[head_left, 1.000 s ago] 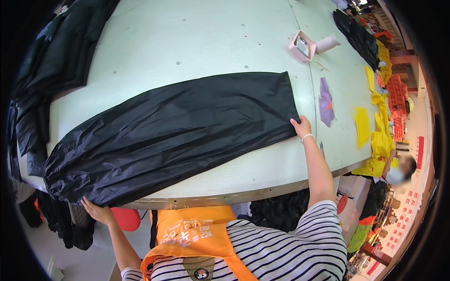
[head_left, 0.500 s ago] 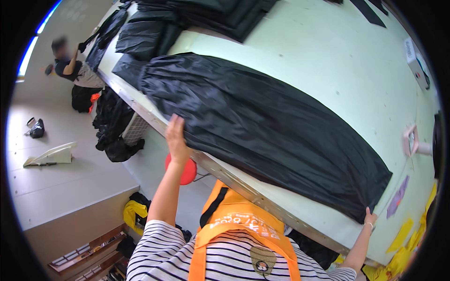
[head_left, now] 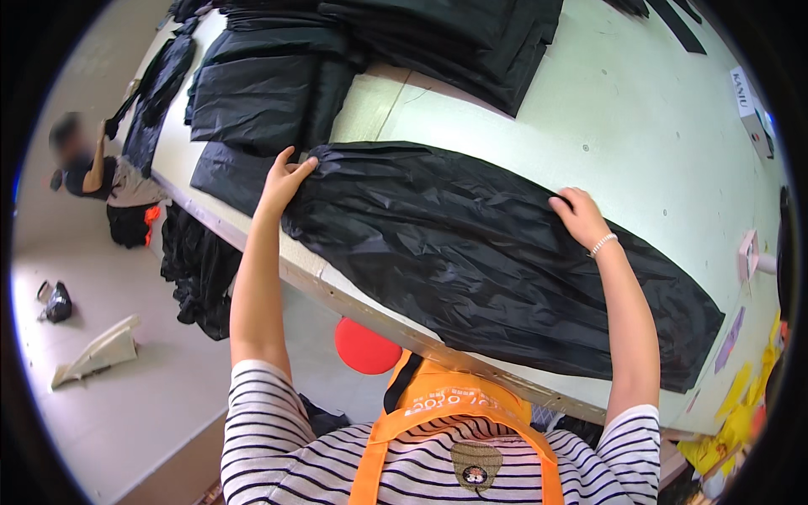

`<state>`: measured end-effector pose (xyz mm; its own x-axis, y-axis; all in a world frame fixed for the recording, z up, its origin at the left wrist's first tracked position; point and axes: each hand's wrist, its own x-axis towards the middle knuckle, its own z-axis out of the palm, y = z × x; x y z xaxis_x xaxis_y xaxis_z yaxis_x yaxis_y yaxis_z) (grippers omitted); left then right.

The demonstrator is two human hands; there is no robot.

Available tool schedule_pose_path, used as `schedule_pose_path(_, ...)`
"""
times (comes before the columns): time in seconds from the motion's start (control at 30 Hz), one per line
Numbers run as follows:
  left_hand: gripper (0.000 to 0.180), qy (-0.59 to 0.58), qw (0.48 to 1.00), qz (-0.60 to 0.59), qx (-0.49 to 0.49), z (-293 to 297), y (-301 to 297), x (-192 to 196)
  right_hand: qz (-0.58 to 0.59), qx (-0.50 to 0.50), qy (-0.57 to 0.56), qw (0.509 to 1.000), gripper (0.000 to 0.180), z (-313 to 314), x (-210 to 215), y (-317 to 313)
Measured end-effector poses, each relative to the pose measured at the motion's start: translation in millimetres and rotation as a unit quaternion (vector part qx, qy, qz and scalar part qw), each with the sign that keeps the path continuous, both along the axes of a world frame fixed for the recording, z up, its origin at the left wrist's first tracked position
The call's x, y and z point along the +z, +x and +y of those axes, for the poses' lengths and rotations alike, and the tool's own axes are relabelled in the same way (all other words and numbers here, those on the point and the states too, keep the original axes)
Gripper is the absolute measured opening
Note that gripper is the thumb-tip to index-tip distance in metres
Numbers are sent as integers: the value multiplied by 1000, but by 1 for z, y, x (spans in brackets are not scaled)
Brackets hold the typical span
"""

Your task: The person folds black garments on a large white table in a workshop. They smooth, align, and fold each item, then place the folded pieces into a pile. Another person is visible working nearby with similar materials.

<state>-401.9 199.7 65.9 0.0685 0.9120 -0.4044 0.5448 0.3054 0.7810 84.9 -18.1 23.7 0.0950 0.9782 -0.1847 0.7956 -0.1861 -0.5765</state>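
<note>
Fabric: long black fabric panel (head_left: pixel 497 269) lies flat on the pale green cutting table (head_left: pixel 640 118), running from 10 o'clock toward 4 o'clock, near edge close to the table's front rim.
Left hand: left hand (head_left: pixel 284 178) pinches the panel's end at 10 o'clock — fingers curled over the gathered edge.
Right hand: right hand (head_left: pixel 579 215) lies on the panel's far edge at 1 o'clock, fingers bent onto the cloth; a true grasp or only pressing, cannot tell.
Surroundings: stacked black fabric pieces (head_left: pixel 269 93) just beyond the left hand, at 11 o'clock.
Technique (judgement): keep even tension between both hands — wrinkles mid-panel suggest smoothing outward, edges kept parallel to the rim, clear of the stack.
</note>
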Motion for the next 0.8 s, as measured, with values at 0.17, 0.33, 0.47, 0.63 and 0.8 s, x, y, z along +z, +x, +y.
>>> schedule_pose_path(0.17,60,-109,993,-16,-48,3,-11,13,123,58,-102,985,19,31,16,-23)
schedule_pose_path(0.33,35,-97,975,-174,-102,-2,-18,37,186,78,-237,950,19,41,28,-34)
schedule_pose_path(0.47,41,-56,926,-302,-218,-11,-15,85,176,17,-161,971,19,42,34,-28)
schedule_pose_path(0.63,34,-186,953,-189,-149,-5,-28,32,-127,-148,27,980,19,27,18,-69)
schedule_pose_path(0.8,29,-144,960,-218,-105,3,-19,-10,-185,4,100,978,58,-67,24,-177)
